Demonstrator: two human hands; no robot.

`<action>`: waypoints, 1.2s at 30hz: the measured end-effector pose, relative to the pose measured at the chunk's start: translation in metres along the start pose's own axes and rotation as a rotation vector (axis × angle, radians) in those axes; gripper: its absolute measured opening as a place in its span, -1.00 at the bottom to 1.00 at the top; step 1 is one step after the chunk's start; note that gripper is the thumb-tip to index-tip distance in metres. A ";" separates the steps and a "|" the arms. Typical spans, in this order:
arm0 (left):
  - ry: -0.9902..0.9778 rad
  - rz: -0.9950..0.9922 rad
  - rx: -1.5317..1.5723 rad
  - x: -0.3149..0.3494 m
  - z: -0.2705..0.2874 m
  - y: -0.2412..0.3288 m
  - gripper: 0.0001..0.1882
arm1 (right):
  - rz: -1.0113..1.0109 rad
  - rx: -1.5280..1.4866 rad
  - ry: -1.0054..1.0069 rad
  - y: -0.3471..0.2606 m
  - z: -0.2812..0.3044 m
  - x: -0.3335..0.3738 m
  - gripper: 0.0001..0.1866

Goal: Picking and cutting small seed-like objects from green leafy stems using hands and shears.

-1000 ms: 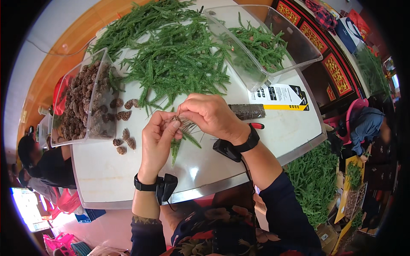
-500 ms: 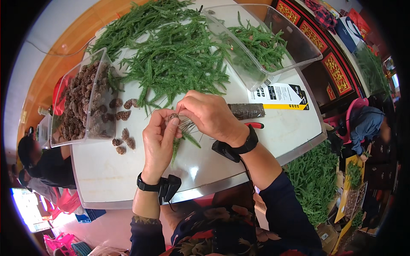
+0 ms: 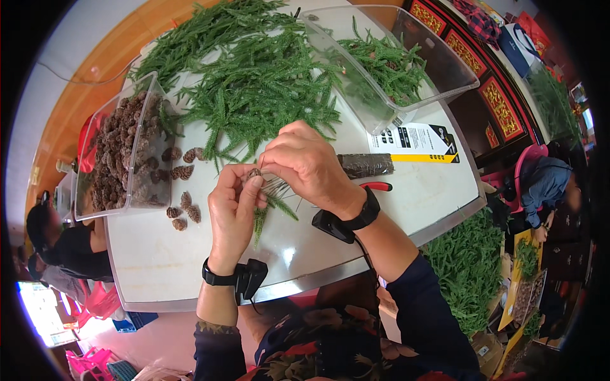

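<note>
A small brown pine cone (image 3: 254, 173) is pinched between the thumb and fingers of my left hand (image 3: 232, 200). My right hand (image 3: 308, 168) is closed right beside it, thumb and forefinger pressed together on a thin wire at the cone. Under my hands several thin wires (image 3: 277, 187) lie on the white table, next to a green sprig (image 3: 281, 206). Loose pine cones (image 3: 183, 172) are scattered to the left of my left hand. Beyond both hands spreads a heap of green branches (image 3: 267, 95).
A clear bin of pine cones (image 3: 152, 82) stands at left, another clear bin (image 3: 445, 95) with greenery at far right. Right of my hands lie a dark wrapped bundle (image 3: 365, 165), a red tool handle (image 3: 378, 186) and a printed card (image 3: 413, 141). Other people sit at both sides.
My right hand has risen slightly, away from me, its fingers still at the pine cone. My left hand has shifted a little left with the cone. The person at right has moved an arm.
</note>
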State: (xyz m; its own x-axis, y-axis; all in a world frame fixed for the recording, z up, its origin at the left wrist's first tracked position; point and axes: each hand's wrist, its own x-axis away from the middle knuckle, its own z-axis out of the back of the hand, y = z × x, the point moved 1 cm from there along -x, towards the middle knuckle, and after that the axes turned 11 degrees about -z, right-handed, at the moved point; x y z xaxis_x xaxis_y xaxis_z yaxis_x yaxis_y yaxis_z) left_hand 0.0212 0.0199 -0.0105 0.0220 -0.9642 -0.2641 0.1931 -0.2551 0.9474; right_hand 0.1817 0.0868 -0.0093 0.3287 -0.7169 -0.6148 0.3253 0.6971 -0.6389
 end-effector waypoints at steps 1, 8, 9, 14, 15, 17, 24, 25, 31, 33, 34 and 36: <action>-0.004 0.007 0.032 0.000 0.002 0.000 -0.84 | 0.002 -0.022 0.004 0.000 -0.001 0.000 -0.93; 0.017 -0.014 0.001 0.000 0.003 0.000 -0.91 | -0.075 -0.013 -0.094 -0.001 -0.004 0.002 -0.90; 0.012 -0.039 -0.073 0.000 0.003 0.000 -0.90 | -0.117 -0.026 -0.112 -0.001 -0.004 0.003 -0.91; 0.010 -0.099 -0.237 0.002 -0.002 0.001 -0.90 | -0.200 -0.045 -0.147 0.003 -0.005 0.006 -0.91; 0.015 -0.105 -0.245 0.002 -0.003 0.002 -0.90 | -0.199 -0.041 -0.145 0.003 -0.005 0.007 -0.91; 0.012 -0.117 -0.270 0.003 -0.004 0.003 -0.89 | -0.199 -0.040 -0.157 0.002 -0.002 0.007 -0.91; -0.005 -0.302 -0.512 0.005 -0.012 -0.004 -0.87 | -0.206 -0.053 -0.187 0.008 0.005 0.012 -0.90; 0.001 -0.329 -0.548 0.005 -0.014 -0.004 -0.86 | -0.236 -0.067 -0.198 0.009 0.005 0.013 -0.89; 0.040 -0.433 -0.618 0.003 -0.020 -0.006 -0.82 | -0.398 -0.229 -0.222 0.013 0.004 0.017 -0.85; 0.032 -0.518 -0.665 0.001 -0.020 -0.005 -0.82 | -0.496 -0.297 -0.286 0.015 0.006 0.017 -0.84; 0.026 -0.601 -0.717 0.000 -0.019 -0.004 -0.82 | -0.592 -0.370 -0.353 0.015 0.006 0.016 -0.83; 0.021 -0.686 -0.770 -0.001 -0.016 -0.002 -0.82 | -0.686 -0.442 -0.421 0.016 0.005 0.015 -0.82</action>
State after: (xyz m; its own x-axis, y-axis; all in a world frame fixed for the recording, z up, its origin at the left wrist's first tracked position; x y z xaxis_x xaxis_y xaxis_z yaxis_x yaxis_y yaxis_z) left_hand 0.0370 0.0223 -0.0148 -0.3142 -0.6251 -0.7145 0.7461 -0.6279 0.2212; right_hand 0.1961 0.0872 -0.0263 0.5129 -0.8488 0.1280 0.2277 -0.0092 -0.9737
